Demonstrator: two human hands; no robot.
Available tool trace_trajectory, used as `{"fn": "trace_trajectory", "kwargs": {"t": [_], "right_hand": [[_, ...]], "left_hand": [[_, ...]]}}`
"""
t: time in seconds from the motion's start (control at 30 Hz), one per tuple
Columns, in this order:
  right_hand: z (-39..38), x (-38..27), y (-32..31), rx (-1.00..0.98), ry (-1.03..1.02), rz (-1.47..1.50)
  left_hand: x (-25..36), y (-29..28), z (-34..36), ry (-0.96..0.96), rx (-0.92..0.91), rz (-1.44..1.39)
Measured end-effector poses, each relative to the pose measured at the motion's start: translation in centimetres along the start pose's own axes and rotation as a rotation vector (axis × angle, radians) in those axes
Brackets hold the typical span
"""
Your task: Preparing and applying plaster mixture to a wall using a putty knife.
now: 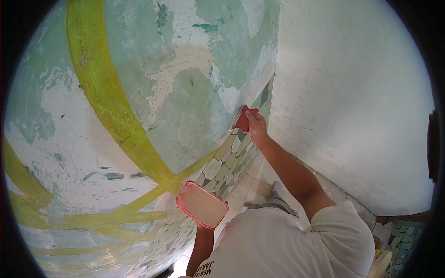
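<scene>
My right hand [257, 125] is closed on a flat reddish-brown spreader [243, 119], its thumb lying across the face. The spreader's edge rests against the patchy green and white wall [185, 97], just above a band of stone-pattern tiles [227, 160]. Lower down and to the left, my left hand [205, 230] holds up a shallow red-rimmed tub [201, 205]. Pale, smooth paste covers the inside of the tub. Most of my left hand is hidden beneath it. Whitish paste shows along the wall near the spreader.
Yellow-green painted stripes [111, 102] cross the left wall. A plain pale wall [347, 102] meets it at a corner on the right. Light floor tiles [259, 187] lie below. A dark object [433, 146] stands at the far right edge, and bluish stone-like tiles [403, 243] are at the lower right.
</scene>
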State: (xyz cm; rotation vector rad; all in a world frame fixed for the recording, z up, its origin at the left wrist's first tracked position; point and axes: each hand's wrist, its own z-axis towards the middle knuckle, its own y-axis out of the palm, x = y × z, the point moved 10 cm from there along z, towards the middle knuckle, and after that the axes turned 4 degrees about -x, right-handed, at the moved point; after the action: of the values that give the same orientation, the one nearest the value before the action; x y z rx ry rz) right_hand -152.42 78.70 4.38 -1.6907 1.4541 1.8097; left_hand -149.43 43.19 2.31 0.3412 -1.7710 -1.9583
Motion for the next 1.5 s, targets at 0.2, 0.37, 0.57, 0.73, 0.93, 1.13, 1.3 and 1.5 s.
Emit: {"fn": "trace_trajectory", "kwargs": {"t": [0.2, 0.37, 0.57, 0.73, 0.93, 1.13, 1.3, 1.5], "right_hand": [[-0.5, 0.7, -4.1, 0.054, -0.076, 0.180], [0.8, 3.3, -6.3, 0.202, 0.085, -0.088], [0.6, 1.3, 0.0, 0.001, 0.066, -0.111], [-3.9, -0.9, 0.5, -0.059, 0.002, 0.105], [-5.8, -1.4, -1.3, -0.019, 0.046, 0.306], [-3.1, 0.2, -3.4, 0.114, 0.122, -0.002], [-1.8, -0.8, 0.7, 0.049, 0.048, -0.094], [-7.8, -2.9, 6.7, -0.197, -0.225, -0.130]], "left_hand": [[0.3, -0.1, -0.5, 0.010, 0.019, 0.014], [0.3, 0.2, -0.7, 0.004, 0.050, 0.059], [0.2, 0.5, -1.1, 0.017, 0.098, 0.070], [0.5, -0.3, -1.9, 0.050, 0.157, 0.106], [0.5, 0.1, -1.8, 0.053, 0.131, 0.102], [0.3, 0.2, -1.6, 0.046, 0.108, 0.101], [0.0, 0.4, -1.8, 0.053, 0.101, 0.119], [0.6, 0.3, -2.3, 0.072, 0.138, 0.103]]}}
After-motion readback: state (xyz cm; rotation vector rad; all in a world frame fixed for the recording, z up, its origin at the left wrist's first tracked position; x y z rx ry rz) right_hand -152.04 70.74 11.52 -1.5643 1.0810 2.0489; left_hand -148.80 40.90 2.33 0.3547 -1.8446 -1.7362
